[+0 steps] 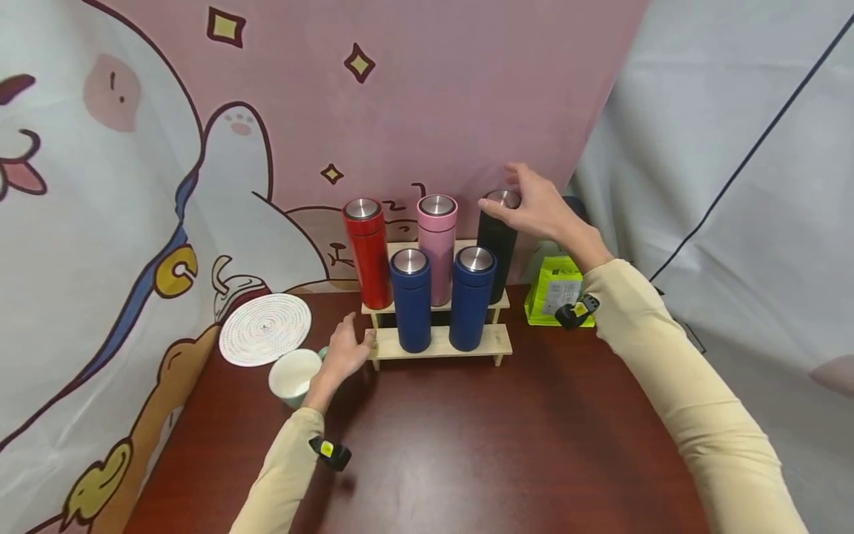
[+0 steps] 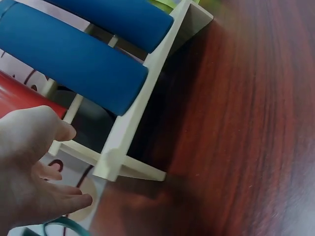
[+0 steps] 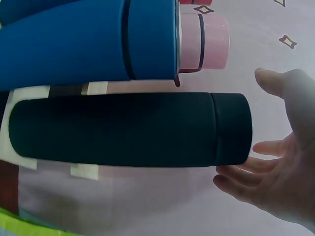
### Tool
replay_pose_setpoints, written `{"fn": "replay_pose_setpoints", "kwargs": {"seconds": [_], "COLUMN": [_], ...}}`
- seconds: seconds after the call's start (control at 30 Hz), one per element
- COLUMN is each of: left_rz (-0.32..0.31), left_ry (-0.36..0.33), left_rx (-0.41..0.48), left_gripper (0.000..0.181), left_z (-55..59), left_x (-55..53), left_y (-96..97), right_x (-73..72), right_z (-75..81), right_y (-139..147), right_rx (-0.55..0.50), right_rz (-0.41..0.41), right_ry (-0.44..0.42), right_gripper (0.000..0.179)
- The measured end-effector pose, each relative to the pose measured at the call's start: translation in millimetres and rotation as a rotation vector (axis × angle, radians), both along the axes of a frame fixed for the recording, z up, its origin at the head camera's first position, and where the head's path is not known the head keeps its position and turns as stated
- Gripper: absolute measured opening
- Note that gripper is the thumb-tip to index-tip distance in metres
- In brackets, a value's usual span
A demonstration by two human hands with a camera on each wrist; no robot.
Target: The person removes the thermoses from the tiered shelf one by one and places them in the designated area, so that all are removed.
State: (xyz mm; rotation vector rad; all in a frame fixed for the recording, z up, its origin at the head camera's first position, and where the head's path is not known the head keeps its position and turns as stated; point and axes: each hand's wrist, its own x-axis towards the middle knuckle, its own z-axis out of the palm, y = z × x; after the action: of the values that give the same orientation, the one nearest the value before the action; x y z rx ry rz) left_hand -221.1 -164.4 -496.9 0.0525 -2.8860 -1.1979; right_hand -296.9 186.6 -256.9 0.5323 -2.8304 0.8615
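At the back right of a two-tier wooden rack [image 1: 437, 343] stands a dark green thermos flask [image 3: 123, 130]. My right hand [image 1: 540, 209] is at its cap, thumb and fingers spread apart around the top. Beside the rack's left end is my left hand [image 1: 345, 352], its fingers extended and nothing in them. The back tier also carries a red flask [image 1: 369, 259] and a pink flask [image 1: 438, 248]. Two blue flasks, a left one [image 1: 411, 308] and a right one [image 1: 472, 304], stand upright on the front tier. All have steel-topped caps.
A mug [image 1: 293, 374] with a green handle stands left of my left hand, partly behind the wrist. Behind it lies a round white woven mat [image 1: 265, 330]. A bright green pouch [image 1: 557, 285] stands right of the rack. Printed cloth [image 1: 467, 89] hangs behind the table [image 1: 467, 445].
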Motion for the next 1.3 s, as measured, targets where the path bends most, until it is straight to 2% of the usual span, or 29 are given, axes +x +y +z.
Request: {"fn": "replay_pose_setpoints", "kwargs": {"seconds": [0.17,0.37,0.5,0.67,0.97,1.3], "left_rz": [0.069,0.144,0.177,0.189,0.250,0.344], "left_ry": [0.047,0.057,0.069,0.104,0.121,0.210], "left_rx": [0.058,0.161,0.203,0.210,0.251,0.351], "left_gripper": [0.069,0.065,0.061,0.057,0.056,0.050], "left_z": [-12.2,-29.6,-37.4,-45.9,-60.5,-73.2], "left_x": [-2.0,2.0,4.4,2.3,2.8,6.9], "left_y": [6.2,18.1,24.0,29.7,33.5,35.1], "right_x": [-1.3,2.5,4.3,3.8,11.8,20.7], "right_z": [-5.8,-11.6,-16.1,-18.7,-8.6,6.4], "right_y": [0,5,7,10,23,42], "right_rx": [-0.015,-0.010,-0.018,-0.030,-0.061,-0.087], "right_rz": [-0.014,-0.038,-0.067,-0.087,-0.113,-0.184], "right_ry": [-0.003,0.006,0.024,0.075,0.134,0.167], "right_gripper": [0.087,0.077,0.075,0.073,0.068,0.070]}}
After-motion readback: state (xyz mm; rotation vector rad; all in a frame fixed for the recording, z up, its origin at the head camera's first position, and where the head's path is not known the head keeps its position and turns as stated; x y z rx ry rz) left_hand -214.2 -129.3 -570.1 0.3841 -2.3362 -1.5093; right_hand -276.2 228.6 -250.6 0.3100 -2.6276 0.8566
